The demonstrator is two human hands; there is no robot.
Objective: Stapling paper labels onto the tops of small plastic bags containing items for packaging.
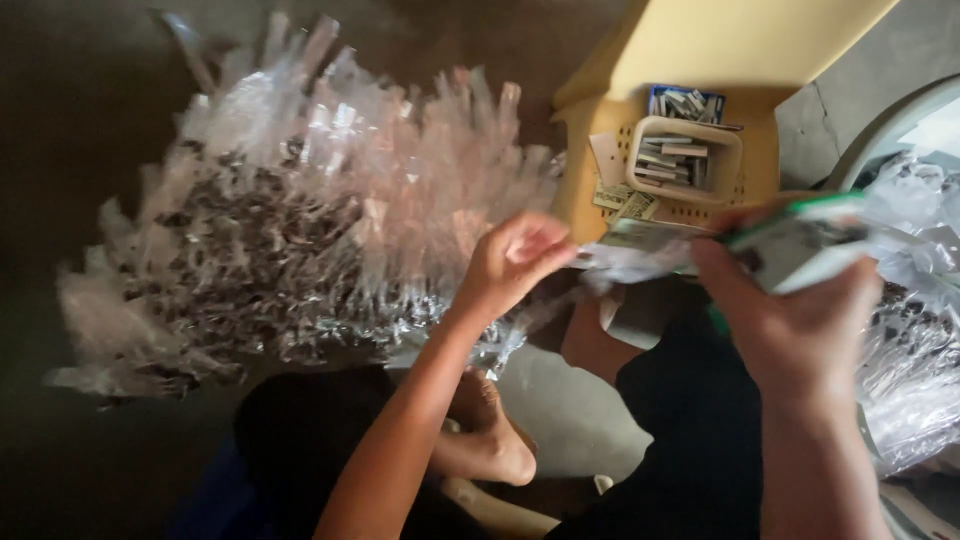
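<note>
Two hands (660,280) on crinkly clear packet (625,262)

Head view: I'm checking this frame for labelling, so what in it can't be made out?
- Green-and-white tool in the right hand: motion blur hides its kind.
- Clear packet between the hands: blurred, contents unreadable; the left hand pinches its end.
- Small tray on the yellow stool: pieces too small to identify.
- Second packet heap: cut off by the right edge.
</note>
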